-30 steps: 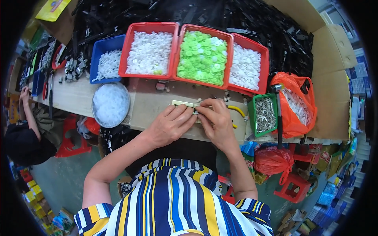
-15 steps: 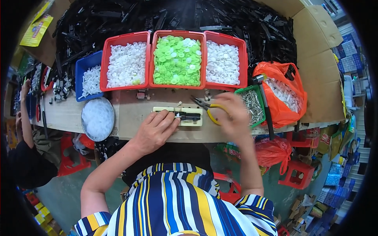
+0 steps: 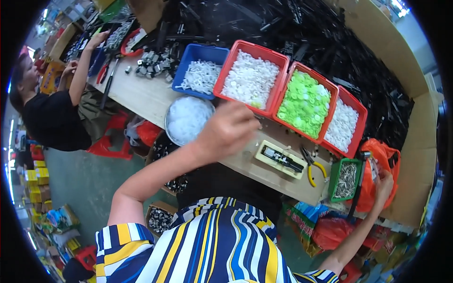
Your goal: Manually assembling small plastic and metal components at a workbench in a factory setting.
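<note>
Green discs in red bin

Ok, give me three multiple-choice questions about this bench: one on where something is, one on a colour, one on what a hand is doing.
1. Where are the yellow-handled pliers?
A. in the blue bin
B. on the bench beside the small cream fixture
C. on the floor

2. What colour are the parts in the bin third from the left?
A. green
B. black
C. orange

3. What is the right hand doing?
A. holding the pliers
B. resting on the lap
C. reaching at the orange bag

B: they lie just right of the fixture.
A: bright green discs.
C: it touches the bag's edge.
</note>
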Tool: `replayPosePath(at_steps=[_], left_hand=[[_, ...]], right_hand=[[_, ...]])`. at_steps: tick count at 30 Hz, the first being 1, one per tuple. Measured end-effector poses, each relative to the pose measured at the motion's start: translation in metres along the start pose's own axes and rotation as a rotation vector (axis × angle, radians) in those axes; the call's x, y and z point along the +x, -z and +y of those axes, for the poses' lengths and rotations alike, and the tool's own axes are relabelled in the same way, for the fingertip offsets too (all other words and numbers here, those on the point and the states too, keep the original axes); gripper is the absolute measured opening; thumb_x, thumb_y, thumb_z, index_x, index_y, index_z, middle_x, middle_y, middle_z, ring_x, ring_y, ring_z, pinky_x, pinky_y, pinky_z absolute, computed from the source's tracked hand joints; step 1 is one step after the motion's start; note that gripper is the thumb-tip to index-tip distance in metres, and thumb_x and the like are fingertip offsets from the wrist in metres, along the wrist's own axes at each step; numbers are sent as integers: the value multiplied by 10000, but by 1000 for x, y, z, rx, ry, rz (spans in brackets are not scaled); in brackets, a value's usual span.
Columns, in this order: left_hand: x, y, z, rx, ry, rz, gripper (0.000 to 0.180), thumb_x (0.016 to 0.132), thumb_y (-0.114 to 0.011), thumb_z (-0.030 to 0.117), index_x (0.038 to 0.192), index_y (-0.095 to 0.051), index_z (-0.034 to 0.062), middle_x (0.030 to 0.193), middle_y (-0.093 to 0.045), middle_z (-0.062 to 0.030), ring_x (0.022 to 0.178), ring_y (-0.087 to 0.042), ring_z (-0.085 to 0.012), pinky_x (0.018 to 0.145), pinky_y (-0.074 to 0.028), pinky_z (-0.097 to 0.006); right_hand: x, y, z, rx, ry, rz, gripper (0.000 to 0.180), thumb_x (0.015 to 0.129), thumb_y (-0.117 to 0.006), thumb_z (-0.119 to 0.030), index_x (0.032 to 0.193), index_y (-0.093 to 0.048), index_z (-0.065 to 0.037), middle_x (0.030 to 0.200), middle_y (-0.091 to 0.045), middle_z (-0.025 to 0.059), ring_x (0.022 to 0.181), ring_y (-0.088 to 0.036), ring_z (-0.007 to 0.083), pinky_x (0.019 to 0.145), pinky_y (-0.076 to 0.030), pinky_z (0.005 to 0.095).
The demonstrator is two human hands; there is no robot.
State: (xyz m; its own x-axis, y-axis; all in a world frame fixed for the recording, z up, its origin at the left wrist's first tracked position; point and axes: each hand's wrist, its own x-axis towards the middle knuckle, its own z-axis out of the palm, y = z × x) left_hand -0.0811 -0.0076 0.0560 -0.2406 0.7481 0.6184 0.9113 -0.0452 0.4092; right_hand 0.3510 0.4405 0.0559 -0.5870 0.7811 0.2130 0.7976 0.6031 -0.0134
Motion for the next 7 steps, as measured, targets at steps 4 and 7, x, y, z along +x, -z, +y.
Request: replayPosePath(at_steps=[4,7], left_hand=[[-5,37,-65,146,272,118,74,793,-729,64,854,-720,24,874,-649,-115,901,-602,-309,779,-492,-412],[-6,52,-116,347,352,51,69,805,-736,85,862,-751,49,897,-677,-118,975,-596,-306,838,-482,-412]], right_hand=[[5,-1,5,231,1,9,163,824,-714,-58,955,-674,30,867,-671,170,778,-655,299,714,-512,387],[10,-14,32,621,-62,63,111,926,-678,-101,1007,-699,-29,960,-716,113,846,-671,295,757,-533,377]])
